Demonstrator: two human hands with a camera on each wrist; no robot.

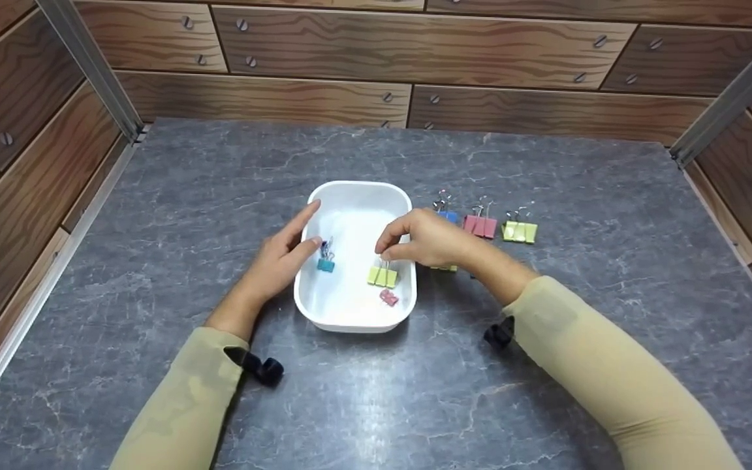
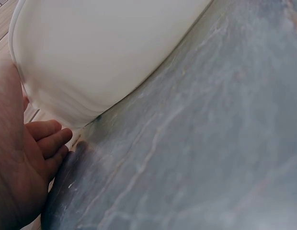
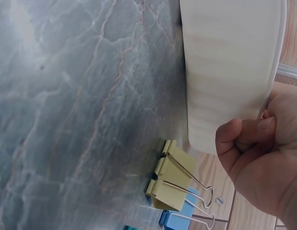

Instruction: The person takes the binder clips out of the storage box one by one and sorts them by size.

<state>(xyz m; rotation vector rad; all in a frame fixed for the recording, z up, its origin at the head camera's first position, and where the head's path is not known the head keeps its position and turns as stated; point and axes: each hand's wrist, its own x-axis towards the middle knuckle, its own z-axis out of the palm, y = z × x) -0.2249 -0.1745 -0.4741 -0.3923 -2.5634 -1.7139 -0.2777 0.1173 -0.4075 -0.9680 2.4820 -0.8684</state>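
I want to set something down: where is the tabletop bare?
The grey marbled tabletop is bare between the left hand and wood-patterned left wall, and behind the white rectangular tub toward the wood-patterned back wall. Crowded: right of the tub, where colourful metal binder clips lie near the right hand.
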